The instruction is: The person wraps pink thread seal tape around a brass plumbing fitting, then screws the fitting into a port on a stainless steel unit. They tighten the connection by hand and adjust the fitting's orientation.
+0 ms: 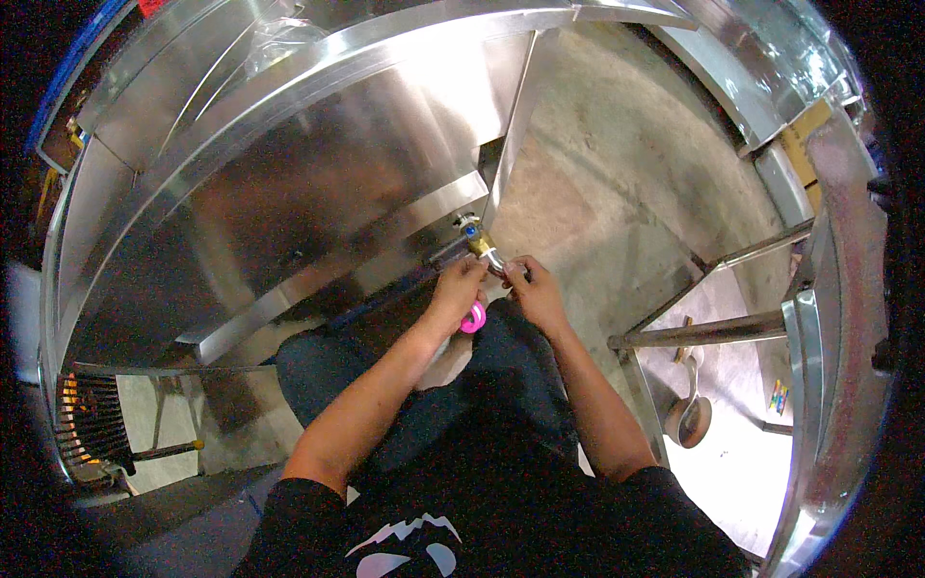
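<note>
A brass valve (480,241) with a blue mark sticks out from beneath the stainless steel panel. From its lower end a short silver bent pipe (494,260) reaches down between my hands. My left hand (457,297) is closed beside the pipe, fingertips near its left side. A bright pink ring-shaped spool (473,317) is held in that hand's lower fingers. On the other side, my right hand (534,295) is pinched at the end of the pipe. Whatever lies between its thumb and fingers is too small to make out.
A large stainless steel cabinet panel (328,173) fills the left and front. Clear plastic wrap (279,43) lies on its top. To the right are metal table legs (703,332) and a small long-handled pan (689,421). A black grille (94,419) stands lower left.
</note>
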### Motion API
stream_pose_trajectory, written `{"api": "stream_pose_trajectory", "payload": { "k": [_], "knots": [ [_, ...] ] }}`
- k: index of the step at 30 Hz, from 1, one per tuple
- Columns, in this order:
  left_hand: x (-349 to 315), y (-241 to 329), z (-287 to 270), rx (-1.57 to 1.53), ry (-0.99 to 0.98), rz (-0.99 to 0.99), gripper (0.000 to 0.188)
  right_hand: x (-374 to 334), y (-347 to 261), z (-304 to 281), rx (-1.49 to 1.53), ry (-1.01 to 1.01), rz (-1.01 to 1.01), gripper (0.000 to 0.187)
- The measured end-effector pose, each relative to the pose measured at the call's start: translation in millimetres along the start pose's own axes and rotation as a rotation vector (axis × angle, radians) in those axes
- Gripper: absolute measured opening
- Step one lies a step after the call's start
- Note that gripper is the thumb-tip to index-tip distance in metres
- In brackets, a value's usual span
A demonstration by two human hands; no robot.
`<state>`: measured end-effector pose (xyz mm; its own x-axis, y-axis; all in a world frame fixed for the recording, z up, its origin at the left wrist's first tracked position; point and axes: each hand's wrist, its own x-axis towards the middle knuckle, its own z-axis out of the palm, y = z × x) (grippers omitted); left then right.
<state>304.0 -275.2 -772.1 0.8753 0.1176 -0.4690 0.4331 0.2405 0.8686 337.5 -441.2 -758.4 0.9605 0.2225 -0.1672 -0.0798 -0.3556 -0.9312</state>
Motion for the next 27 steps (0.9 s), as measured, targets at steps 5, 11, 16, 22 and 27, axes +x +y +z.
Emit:
{"api": "stream_pose_trajectory", "payload": {
  "k": [5, 11, 16, 22, 27],
  "knots": [
    [-7.6, 2.0, 8.3, 0.097, 0.041, -0.007, 0.029, -8.6, -6.7, 5.5, 0.044, 0.074, -0.013, 0.034],
    [-10.3, -11.2, -19.2, -0.286, 0.122, -0.079, 0.032, -43.4, -27.7, 38.2, -0.523, 0.376, -0.624, 0.035],
    [-2.2, -11.4, -35.0, -0.006, 0.323, 0.023, 0.039, -71.4, -13.0, 65.9, -0.126, 0.139, -0.386, 0.026],
    [-25.1, 17.2, -38.0, 0.600, 0.380, 0.209, 0.046, -30.4, 20.3, 29.7, 1.021, -0.291, 0.482, 0.079],
    [-47.9, 36.6, -19.2, 0.581, 0.343, 0.128, 0.043, -13.5, 16.7, 18.2, 1.082, -0.380, 0.765, 0.082]
  ]
}}
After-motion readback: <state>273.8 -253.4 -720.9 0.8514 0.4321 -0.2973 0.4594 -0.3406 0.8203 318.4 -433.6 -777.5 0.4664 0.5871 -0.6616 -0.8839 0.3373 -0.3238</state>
